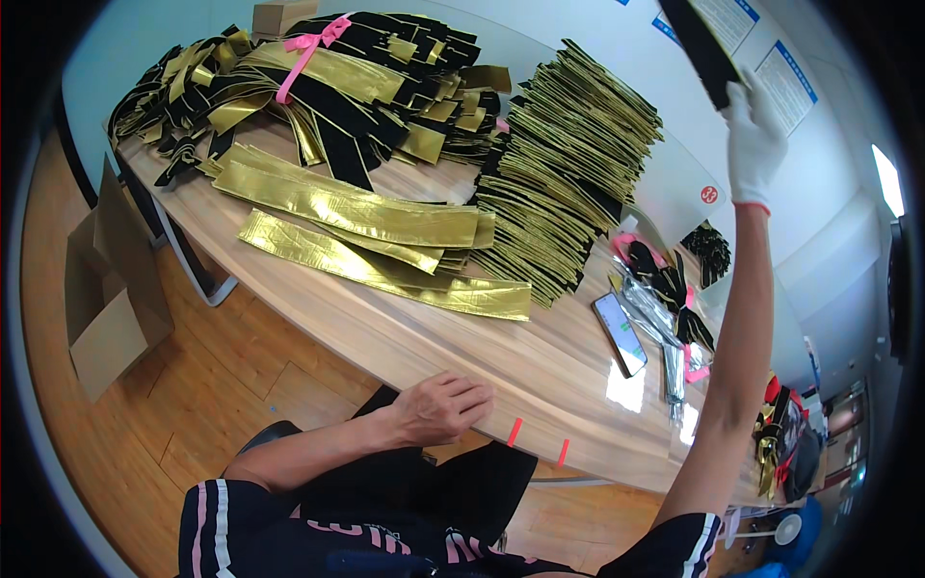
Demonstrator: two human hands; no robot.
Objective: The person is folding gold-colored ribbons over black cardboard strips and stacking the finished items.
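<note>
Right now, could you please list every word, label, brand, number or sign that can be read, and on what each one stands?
Wall posters: blue and white; their print is too small to read.
Round red sticker on the pale panel: a white mark, too small to read surely.
Phone: lit screen; its details are too small to read.
Shirt: pink lettering, bent and partly hidden by folds; not quoted.

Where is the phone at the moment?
In the head view, the phone lies right of centre on the table, just left of the silvery packets and below the dense row of strips.
</note>
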